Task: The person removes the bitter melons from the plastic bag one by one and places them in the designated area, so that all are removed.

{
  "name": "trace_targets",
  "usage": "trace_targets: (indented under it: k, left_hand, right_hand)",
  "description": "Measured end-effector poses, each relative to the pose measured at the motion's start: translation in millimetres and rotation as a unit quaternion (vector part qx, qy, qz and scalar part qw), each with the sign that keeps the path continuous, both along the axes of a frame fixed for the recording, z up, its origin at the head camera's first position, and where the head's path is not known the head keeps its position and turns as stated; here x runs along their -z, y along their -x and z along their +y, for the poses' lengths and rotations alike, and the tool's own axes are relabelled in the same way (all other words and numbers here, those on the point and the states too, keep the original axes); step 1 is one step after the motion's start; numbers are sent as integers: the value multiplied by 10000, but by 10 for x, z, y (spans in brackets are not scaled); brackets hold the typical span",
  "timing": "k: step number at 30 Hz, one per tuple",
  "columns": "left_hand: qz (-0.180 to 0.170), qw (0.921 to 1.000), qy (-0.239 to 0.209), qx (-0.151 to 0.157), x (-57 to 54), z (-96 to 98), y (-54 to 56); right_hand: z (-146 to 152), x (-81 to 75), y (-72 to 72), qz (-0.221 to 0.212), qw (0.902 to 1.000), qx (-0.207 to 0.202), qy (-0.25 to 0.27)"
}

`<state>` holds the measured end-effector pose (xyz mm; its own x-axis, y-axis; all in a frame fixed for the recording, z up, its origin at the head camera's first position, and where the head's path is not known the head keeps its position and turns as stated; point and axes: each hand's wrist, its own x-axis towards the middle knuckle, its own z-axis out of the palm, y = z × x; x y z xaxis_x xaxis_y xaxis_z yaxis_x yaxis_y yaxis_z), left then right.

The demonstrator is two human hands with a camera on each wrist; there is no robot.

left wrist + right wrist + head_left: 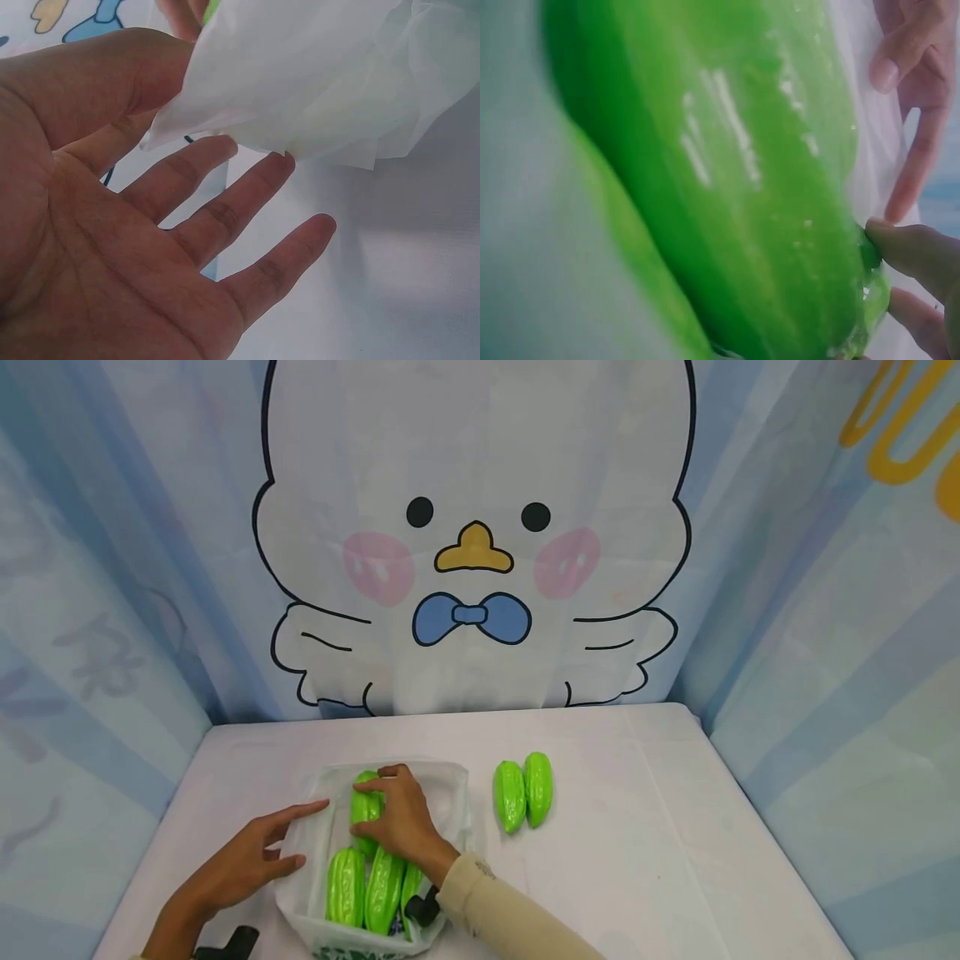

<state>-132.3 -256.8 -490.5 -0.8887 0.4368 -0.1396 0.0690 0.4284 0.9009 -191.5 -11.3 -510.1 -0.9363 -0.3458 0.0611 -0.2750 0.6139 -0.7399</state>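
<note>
A white plastic bag (298,881) stands with its mouth spread, several glossy green cucumbers inside. My right hand (405,817) reaches in from the right and pinches one cucumber (364,808) at the bag's far part between thumb and fingers. Nearer the front lie other cucumbers, among them one at the left (346,887) and one beside it (385,889). My left hand (238,867) is at the bag's left side, fingers extended; in the left wrist view its fingertips (281,163) are at the bag's edge (300,67). A large cucumber (727,172) fills the right wrist view.
Two more green cucumbers, a left one (510,797) and a right one (538,789), lie side by side on the white tablecloth (637,860) to the right of the bag. Printed curtains (480,443) enclose the table at the back and sides.
</note>
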Motion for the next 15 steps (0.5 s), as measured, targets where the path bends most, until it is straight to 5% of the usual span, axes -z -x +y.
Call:
trace_targets:
  k: [15]
  left_hand:
    - [-206, 9997, 23, -124, -5, 13, 10]
  right_hand:
    - [119, -213, -132, -194, 9972, -116, 709]
